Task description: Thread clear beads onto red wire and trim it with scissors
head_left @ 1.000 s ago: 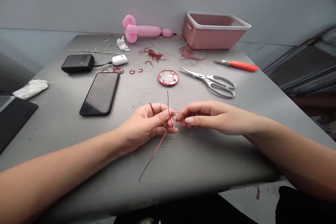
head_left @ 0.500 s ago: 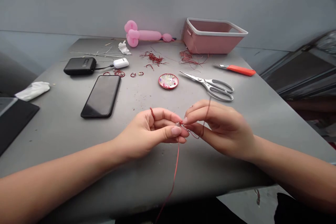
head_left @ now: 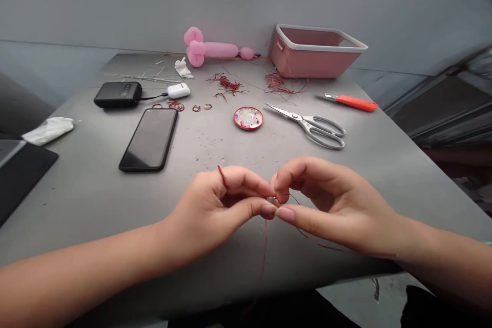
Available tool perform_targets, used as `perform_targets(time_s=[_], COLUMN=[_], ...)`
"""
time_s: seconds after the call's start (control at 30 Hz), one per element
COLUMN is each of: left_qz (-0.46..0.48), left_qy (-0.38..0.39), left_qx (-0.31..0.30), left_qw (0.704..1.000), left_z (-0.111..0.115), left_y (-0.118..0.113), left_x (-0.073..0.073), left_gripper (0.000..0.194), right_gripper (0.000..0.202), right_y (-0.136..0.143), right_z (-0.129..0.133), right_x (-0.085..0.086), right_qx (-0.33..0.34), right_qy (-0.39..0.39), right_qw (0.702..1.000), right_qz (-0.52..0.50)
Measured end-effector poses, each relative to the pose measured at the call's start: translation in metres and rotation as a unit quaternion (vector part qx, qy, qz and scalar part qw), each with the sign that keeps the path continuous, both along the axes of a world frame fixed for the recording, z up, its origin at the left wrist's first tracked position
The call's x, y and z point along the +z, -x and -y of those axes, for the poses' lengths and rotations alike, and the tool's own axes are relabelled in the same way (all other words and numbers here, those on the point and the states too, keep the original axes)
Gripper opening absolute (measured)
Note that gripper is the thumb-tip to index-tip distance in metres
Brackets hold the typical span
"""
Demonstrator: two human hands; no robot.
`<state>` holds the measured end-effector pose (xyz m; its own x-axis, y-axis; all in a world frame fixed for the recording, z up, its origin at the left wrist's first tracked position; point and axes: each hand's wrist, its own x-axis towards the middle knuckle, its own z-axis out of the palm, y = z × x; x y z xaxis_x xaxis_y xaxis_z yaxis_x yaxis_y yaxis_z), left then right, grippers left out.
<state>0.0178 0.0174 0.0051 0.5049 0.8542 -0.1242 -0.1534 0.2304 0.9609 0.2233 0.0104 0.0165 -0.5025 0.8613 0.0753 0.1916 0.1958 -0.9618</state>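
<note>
My left hand (head_left: 217, 210) is closed, its thumb and fingers pinching a small pale bead (head_left: 271, 199) with dark red cord at it. A red cord ring (head_left: 222, 177) circles a finger of that hand. Touching the left fingertips, my right hand (head_left: 342, 200) has its thumb and forefinger on the cord beside the bead. Thin red cord (head_left: 265, 246) hangs below the left fingers, and blurred strands trail under the right hand. The fingertips partly hide the cord work. Farther off lies a round dish of beads (head_left: 248, 118), with scissors (head_left: 313, 125) to its right.
A phone (head_left: 149, 139), black power bank (head_left: 118, 95) and white case (head_left: 179, 90) lie left. Small cord rings (head_left: 196, 108), red cord scraps (head_left: 227, 83), a cord bundle (head_left: 280, 83), pink balloon (head_left: 221, 49), pink basket (head_left: 317, 61) and orange-handled cutter (head_left: 356, 103) are farther back.
Both hands have shifted slightly down and right. My right thumb has come forward against the left thumb tip, and the cord loop that stood over the right fingers now trails below that hand.
</note>
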Motion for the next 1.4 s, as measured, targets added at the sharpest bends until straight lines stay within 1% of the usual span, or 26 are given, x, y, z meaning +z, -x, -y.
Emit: perform_targets(time_s=[0.1,0.3,0.47,0.63,0.73,0.8,0.93,1.0,1.07,1.1,1.17,1.2,1.27,1.3,1.33,1.4], left_qz=[-0.001,0.02,-0.005,-0.009,-0.002,-0.004,-0.008,0.003,0.021,0.029,0.041,0.045,0.05,0.05,0.049,0.043], left_qy=[-0.016,-0.011,-0.006,-0.034,-0.061,-0.07,-0.057,-0.047,-0.036,-0.031,-0.024,-0.021,-0.014,-0.013,-0.014,-0.019], left_qx=[0.014,0.022,0.011,0.023,0.016,0.0,-0.024,-0.023,-0.022,-0.023,-0.023,-0.022,-0.024,-0.025,-0.025,-0.024], left_qw=[1.0,0.999,1.0,0.999,0.998,0.998,0.998,0.999,0.999,0.999,0.999,0.999,0.998,0.998,0.998,0.999], left_z=[-0.002,-0.001,-0.002,0.002,0.004,0.004,0.006,0.005,0.004,0.003,0.0,-0.001,-0.003,-0.003,-0.003,-0.002], left_y=[0.0,-0.002,-0.001,-0.002,-0.002,-0.002,-0.002,-0.002,-0.002,-0.002,-0.002,-0.002,-0.002,-0.001,-0.001,-0.001], left_x=[-0.001,-0.001,-0.002,-0.002,-0.002,-0.003,-0.004,-0.004,-0.003,-0.003,-0.003,-0.003,-0.003,-0.003,-0.003,-0.003], left_gripper=[0.008,0.01,0.007,0.006,0.009,0.01,0.01,0.011,0.013,0.013,0.013,0.013,0.014,0.014,0.014,0.013], right_gripper=[0.008,0.008,0.013,0.015,0.016,0.017,0.018,0.019,0.017,0.014,0.004,0.008,0.015,0.016,0.016,0.016], right_y=[-0.002,-0.005,-0.005,-0.004,-0.004,-0.003,-0.002,-0.001,-0.002,-0.002,-0.004,-0.005,-0.007,-0.008,-0.008,-0.009], right_z=[-0.002,-0.004,-0.002,0.002,0.003,0.004,0.007,0.007,0.003,0.001,-0.007,-0.011,-0.017,-0.02,-0.022,-0.023], right_x=[0.002,0.001,-0.003,-0.002,-0.002,-0.004,-0.008,-0.008,-0.005,-0.004,0.0,0.002,0.003,0.003,0.002,0.001], right_qx=[0.011,0.002,-0.006,-0.024,-0.029,-0.027,-0.031,-0.034,-0.017,0.003,0.047,0.06,0.07,0.073,0.078,0.097], right_qy=[-0.023,-0.131,-0.208,-0.281,-0.325,-0.348,-0.361,-0.348,-0.304,-0.257,-0.123,-0.048,0.077,0.113,0.135,0.141], right_qw=[1.0,0.99,0.974,0.952,0.937,0.929,0.924,0.93,0.949,0.965,0.991,0.997,0.994,0.991,0.987,0.985], right_qz=[0.017,0.043,0.094,0.121,0.122,0.119,0.121,0.108,0.078,0.057,0.009,-0.011,-0.027,-0.028,-0.024,-0.009])
